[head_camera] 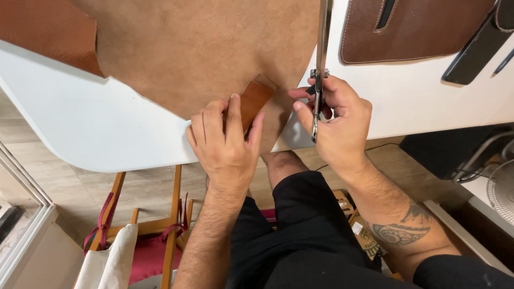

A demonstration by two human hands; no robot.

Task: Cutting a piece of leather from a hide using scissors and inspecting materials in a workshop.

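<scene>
Pressing down on a small tan leather piece (252, 101) with my left hand (225, 142) right now, fingers lying close together and flat on top of it, thumb tucked along its right edge. That little rectangle is sitting tilted on the lower edge of a big brown hide (203, 48), which is spreading suede side up over most of the white table (80, 123) and is hanging slightly past the table's front edge. A smoother, more orange bit of the same hide is showing at the top left corner.

My right hand (337, 120) is just beside the left one, wrapped around the handles of a long pair of metal shears (321, 64). Fingers are curled and clamped on the handles, and the blades are pointing straight away from me up the table, looking closed or nearly so. The shears are sitting right at the hide's right edge, near the small piece but not touching it as far as I can see.

Further out, a dark brown stitched leather panel (412, 32) with a slot in it is lying at the top right, with a black flat object (476, 48) next to it. Under the table I'm seeing my black shorts (300, 235), a wooden folding chair (155, 225) with red fabric, and a wood-look floor
</scene>
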